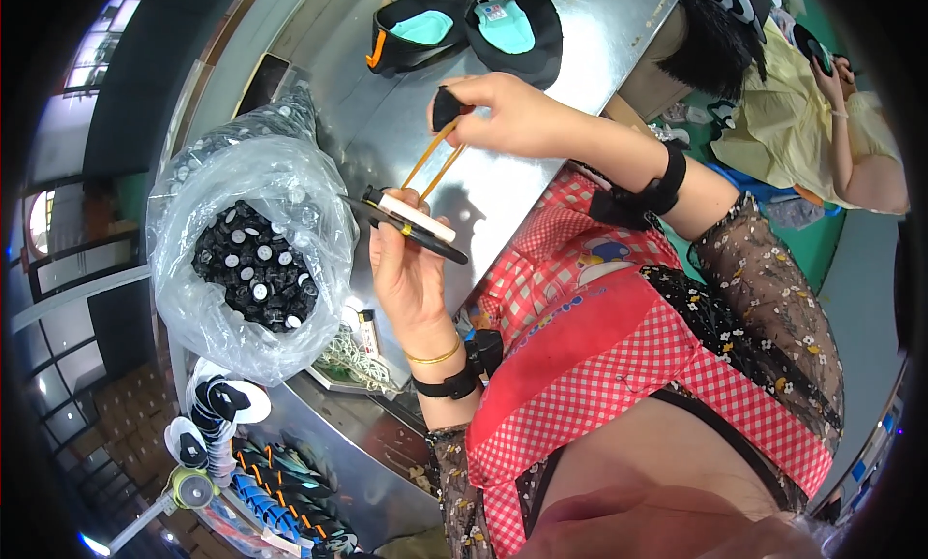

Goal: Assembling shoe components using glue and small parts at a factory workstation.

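Observation:
My left hand (pixel 401 269) grips a flat black piece with a pale white edge (pixel 416 220), its kind unclear. An orange-yellow cord (pixel 431 162) runs in two strands from it to my right hand (pixel 483 114). Those fingers are closed in a pinch at the cord's upper end, on a small black piece (pixel 447 106) partly hidden by them. Left of my hands, a clear plastic bag (pixel 174 269) stands with its mouth spread wide. Inside are many small black parts (pixel 253 259) with round white discs.
Two black shoes (pixel 416 32) with turquoise insoles lie on the metal table (pixel 358 104). A small bundle of pale cords (pixel 353 361) and a lighter (pixel 368 333) sit near my left forearm. Hanging shoe parts (pixel 280 491) are at lower left. Another person (pixel 788 124) in yellow works at far right.

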The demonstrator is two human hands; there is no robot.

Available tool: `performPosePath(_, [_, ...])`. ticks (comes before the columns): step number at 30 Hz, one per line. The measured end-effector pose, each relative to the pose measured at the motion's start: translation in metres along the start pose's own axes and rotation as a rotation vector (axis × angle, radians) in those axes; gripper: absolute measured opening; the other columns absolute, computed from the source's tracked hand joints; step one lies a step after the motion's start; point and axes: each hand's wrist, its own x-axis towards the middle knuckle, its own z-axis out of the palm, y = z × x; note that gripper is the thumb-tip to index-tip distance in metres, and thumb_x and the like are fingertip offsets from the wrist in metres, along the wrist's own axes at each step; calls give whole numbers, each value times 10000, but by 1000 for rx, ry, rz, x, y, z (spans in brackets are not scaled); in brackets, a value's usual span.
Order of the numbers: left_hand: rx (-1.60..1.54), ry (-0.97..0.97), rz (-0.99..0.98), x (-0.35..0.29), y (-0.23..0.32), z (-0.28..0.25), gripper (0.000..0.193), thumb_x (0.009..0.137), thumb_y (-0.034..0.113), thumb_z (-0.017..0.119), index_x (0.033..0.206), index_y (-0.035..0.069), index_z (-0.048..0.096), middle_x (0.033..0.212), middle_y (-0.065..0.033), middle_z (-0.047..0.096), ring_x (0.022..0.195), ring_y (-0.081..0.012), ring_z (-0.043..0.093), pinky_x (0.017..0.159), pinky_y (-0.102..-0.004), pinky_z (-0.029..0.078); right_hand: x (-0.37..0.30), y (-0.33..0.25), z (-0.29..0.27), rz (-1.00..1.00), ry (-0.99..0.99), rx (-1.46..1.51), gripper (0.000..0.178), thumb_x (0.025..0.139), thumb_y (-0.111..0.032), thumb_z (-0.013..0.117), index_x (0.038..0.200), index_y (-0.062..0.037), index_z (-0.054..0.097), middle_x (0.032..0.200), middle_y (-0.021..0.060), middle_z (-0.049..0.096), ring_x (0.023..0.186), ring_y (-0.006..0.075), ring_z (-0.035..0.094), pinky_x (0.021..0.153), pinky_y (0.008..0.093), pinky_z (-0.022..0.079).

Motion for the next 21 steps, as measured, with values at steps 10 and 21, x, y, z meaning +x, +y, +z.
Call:
performPosePath(10, [395, 133, 157, 14, -21, -1, 275, 922, 170, 542, 1164, 42, 519, 1074, -49, 580, 919, -145, 573, 797, -316, 491, -11, -3, 24, 146, -72, 476, 253, 881, -254, 617, 845, -15, 544, 738, 18, 593, 757, 73, 571, 671, 251, 456])
performPosePath(21, [564, 136, 214, 13, -33, 17, 220, 916, 166, 561, 1125, 97, 554, 1033, 3, 589, 880, -69, 530, 683, -213, 420, -21, -13, 34, 56, 190, 6, 331, 789, -241, 694, 693, -23, 464, 628, 59, 585, 591, 113, 564, 539, 283, 457])
